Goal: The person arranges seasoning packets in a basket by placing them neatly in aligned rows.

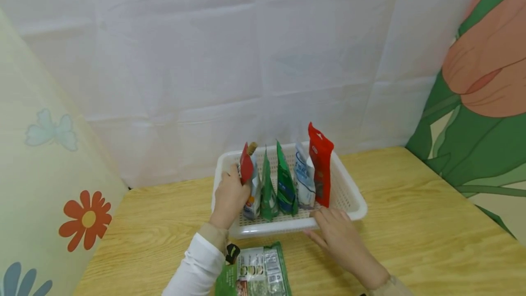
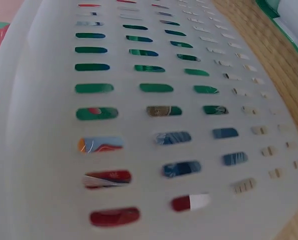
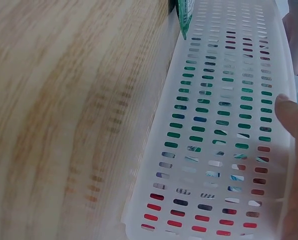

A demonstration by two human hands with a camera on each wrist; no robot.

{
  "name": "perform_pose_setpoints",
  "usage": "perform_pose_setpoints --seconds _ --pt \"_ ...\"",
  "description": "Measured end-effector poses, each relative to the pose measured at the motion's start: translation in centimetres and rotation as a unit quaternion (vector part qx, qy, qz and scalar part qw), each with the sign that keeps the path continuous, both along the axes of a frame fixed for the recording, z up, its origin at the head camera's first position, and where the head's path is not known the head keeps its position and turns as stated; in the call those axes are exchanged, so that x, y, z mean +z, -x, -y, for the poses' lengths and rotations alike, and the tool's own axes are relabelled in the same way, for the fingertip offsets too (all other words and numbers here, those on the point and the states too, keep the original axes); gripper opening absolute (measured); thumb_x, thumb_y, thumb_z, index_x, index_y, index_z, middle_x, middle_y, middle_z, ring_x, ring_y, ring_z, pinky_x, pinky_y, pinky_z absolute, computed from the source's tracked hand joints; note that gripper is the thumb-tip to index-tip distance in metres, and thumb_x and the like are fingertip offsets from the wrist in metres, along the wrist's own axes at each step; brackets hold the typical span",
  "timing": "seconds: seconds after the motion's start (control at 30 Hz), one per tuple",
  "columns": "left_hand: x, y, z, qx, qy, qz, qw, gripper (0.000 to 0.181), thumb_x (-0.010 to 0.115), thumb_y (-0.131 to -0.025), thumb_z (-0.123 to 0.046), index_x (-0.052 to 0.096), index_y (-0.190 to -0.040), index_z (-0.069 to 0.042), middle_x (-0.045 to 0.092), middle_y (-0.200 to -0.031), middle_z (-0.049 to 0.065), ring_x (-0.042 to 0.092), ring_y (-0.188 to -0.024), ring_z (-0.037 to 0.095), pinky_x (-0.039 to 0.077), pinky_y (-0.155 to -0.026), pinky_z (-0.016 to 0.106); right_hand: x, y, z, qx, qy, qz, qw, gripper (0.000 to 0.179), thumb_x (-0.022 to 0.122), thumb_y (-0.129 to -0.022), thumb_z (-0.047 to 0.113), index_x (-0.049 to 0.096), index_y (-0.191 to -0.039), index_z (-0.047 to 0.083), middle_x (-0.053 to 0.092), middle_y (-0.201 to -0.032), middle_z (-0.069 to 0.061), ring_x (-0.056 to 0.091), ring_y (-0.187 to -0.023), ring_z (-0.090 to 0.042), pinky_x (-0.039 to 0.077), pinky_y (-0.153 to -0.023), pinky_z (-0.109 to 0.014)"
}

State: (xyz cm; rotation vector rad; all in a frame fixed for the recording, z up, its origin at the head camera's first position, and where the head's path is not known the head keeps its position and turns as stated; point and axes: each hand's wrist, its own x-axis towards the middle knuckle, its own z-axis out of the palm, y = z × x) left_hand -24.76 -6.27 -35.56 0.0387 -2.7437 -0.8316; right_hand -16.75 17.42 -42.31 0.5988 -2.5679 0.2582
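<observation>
A white plastic basket (image 1: pixel 271 228) with slotted walls stands on the table, holding a row of upright packets. At its left end my left hand (image 1: pixel 230 195) grips a red packet (image 1: pixel 246 168); its fingertips are partly hidden. My right hand (image 1: pixel 339 240) holds the basket's front rim, fingers over the edge and thumb (image 3: pixel 288 112) against the outer wall. Between the hands stand a light blue packet (image 1: pixel 253 191), a green packet (image 1: pixel 268 193), a darker green packet (image 1: pixel 285 186) and a white-and-blue packet (image 1: pixel 305 179). A tall red packet (image 1: pixel 322 163) is rightmost.
In front of the basket, a green packet with a printed label (image 1: pixel 256 271) lies flat on the wooden table (image 1: pixel 415 223), partly behind the left sleeve. A white sheet (image 1: pixel 185 58) hangs behind. Painted panels (image 1: pixel 53 159) flank the table.
</observation>
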Motion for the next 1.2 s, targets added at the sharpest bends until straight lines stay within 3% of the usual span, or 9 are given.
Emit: perform_pose_setpoints --seconds 0.2,0.37,0.7,0.97,1.2 --pt "0.1 -0.1 0.0 -0.001 -0.015 0.032 0.9994 0.053 0.053 -0.089 -0.028 0.042 -0.137 -0.007 0.056 -0.107 0.028 0.061 -0.088 0.04 0.05 -0.073 0.052 0.1 0.1 0.0 0.0 0.007 0.008 0.9999 0.034 0.066 -0.087 0.038 0.059 -0.106 0.01 0.067 -0.11 -0.008 0.06 -0.103 -0.023 0.047 -0.093 -0.041" --pt "-0.2 0.0 -0.1 -0.008 -0.019 0.044 0.9988 0.055 0.052 -0.089 -0.025 0.039 -0.139 -0.008 0.063 -0.105 0.028 0.063 -0.09 0.038 0.05 -0.071 0.05 0.1 0.1 0.1 0.0 0.007 0.014 0.9999 0.035 0.066 -0.087 0.037 0.06 -0.107 0.009 0.067 -0.112 -0.009 0.06 -0.104 -0.024 0.046 -0.094 -0.042" --pt "-0.5 -0.6 -0.9 -0.007 0.029 0.042 0.9987 0.066 0.058 -0.078 -0.014 0.039 -0.141 -0.009 0.062 -0.096 0.024 0.06 -0.073 0.032 0.049 -0.06 0.044 0.1 0.1 0.0 -0.005 0.006 0.02 0.9998 0.034 0.065 -0.087 0.039 0.06 -0.106 0.01 0.066 -0.114 -0.01 0.06 -0.107 -0.025 0.046 -0.094 -0.042" --pt "-0.3 -0.7 -0.9 -0.01 -0.017 0.069 0.9974 0.067 0.054 -0.08 -0.014 0.036 -0.144 -0.011 0.059 -0.102 0.024 0.052 -0.066 0.026 0.043 -0.054 0.036 -0.1 0.0 0.4 -0.005 0.007 0.021 0.9998 0.036 0.069 -0.085 0.036 0.06 -0.107 0.009 0.065 -0.119 -0.013 0.059 -0.111 -0.027 0.046 -0.095 -0.043" --pt "-0.7 -0.1 0.1 -0.014 -0.049 0.07 0.9962 0.054 0.046 -0.094 -0.031 0.034 -0.141 -0.007 0.06 -0.11 0.028 0.062 -0.085 0.035 0.05 -0.066 0.048 -0.1 0.0 0.3 -0.007 0.005 0.016 0.9998 0.038 0.067 -0.086 0.038 0.06 -0.109 0.009 0.065 -0.118 -0.012 0.059 -0.11 -0.027 0.045 -0.095 -0.043"
